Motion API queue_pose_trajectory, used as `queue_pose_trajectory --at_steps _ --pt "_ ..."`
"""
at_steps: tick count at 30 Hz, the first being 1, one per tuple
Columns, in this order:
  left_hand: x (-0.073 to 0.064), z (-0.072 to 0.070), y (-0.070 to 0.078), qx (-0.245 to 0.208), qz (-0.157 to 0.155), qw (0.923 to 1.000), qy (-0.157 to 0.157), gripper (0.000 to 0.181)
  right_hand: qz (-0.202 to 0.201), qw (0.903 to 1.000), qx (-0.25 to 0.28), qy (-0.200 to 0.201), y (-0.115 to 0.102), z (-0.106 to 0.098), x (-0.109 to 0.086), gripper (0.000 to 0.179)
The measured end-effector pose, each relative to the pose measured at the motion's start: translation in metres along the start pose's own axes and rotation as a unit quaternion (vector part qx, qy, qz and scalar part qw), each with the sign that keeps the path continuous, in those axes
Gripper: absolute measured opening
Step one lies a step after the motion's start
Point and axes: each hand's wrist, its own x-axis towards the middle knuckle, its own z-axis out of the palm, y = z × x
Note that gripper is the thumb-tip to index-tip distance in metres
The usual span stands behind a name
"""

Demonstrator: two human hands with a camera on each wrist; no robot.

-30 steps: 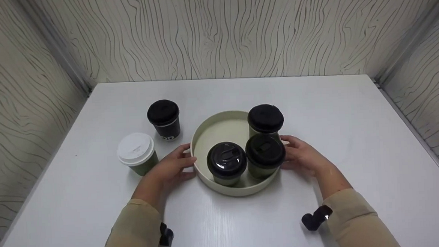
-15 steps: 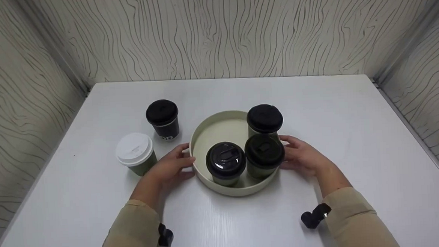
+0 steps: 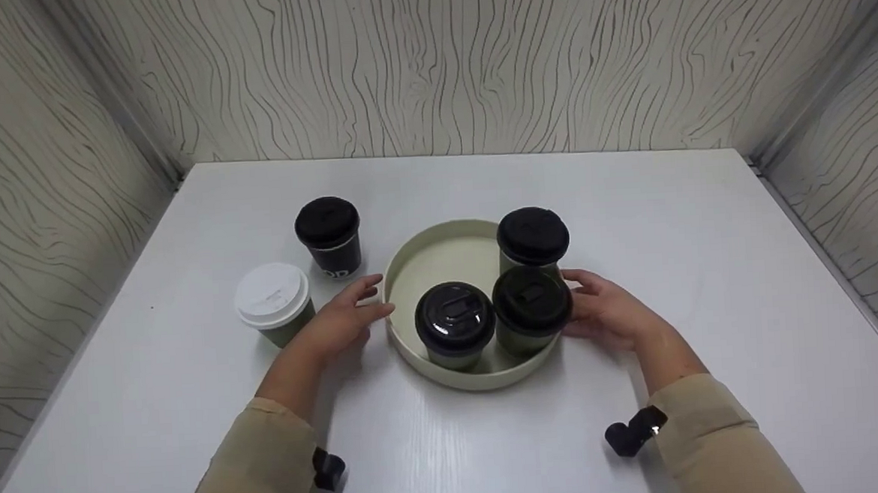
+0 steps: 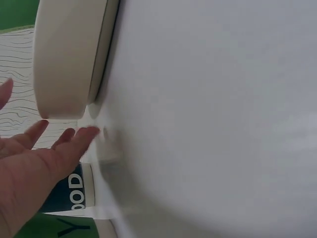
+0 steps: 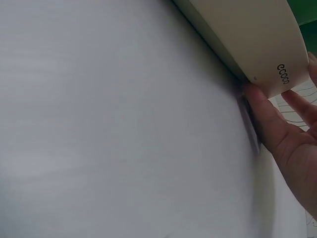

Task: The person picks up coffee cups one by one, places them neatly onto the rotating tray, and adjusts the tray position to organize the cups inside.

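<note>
A round cream tray lies on the table, with three black-lidded cups in it: a front-left cup, a front-right cup and a rear cup. My left hand is at the tray's left side, its fingers extended; the left wrist view shows a small gap between fingertips and the tray wall. At the opposite side my right hand holds the tray's edge, with one finger low against its wall. Cups partly hide these fingers in the head view.
Left of the tray stand a white-lidded green cup and, farther back, a dark cup with a black lid. The white-lidded one is close beside my left wrist. Patterned panels enclose the table's back and sides.
My left hand has let go of the tray's left side, its fingers spreading and shifting slightly away. The right hand stays at its side; tray and cups have not visibly moved.
</note>
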Motion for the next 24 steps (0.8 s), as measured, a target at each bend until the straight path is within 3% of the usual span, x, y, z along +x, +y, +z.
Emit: queue_pose_trajectory --at_steps 8,15,20,24 --pt "-0.013 0.003 0.021 0.037 0.064 0.9969 0.027 0.061 -0.006 0.9999 0.012 -0.006 0.003 -0.001 0.0 0.061" --pt "-0.029 0.006 0.043 0.061 0.099 0.9932 0.012 0.062 -0.002 0.9999 -0.015 0.006 0.004 0.0 0.001 0.063" --pt "-0.04 -0.002 0.059 0.087 0.136 0.9868 0.003 0.065 -0.006 0.9999 -0.013 0.009 0.004 0.001 0.002 0.061" --pt "-0.05 -0.016 0.069 0.112 0.164 0.98 0.014 0.067 -0.009 0.9998 -0.016 0.007 0.005 0.002 0.003 0.06"
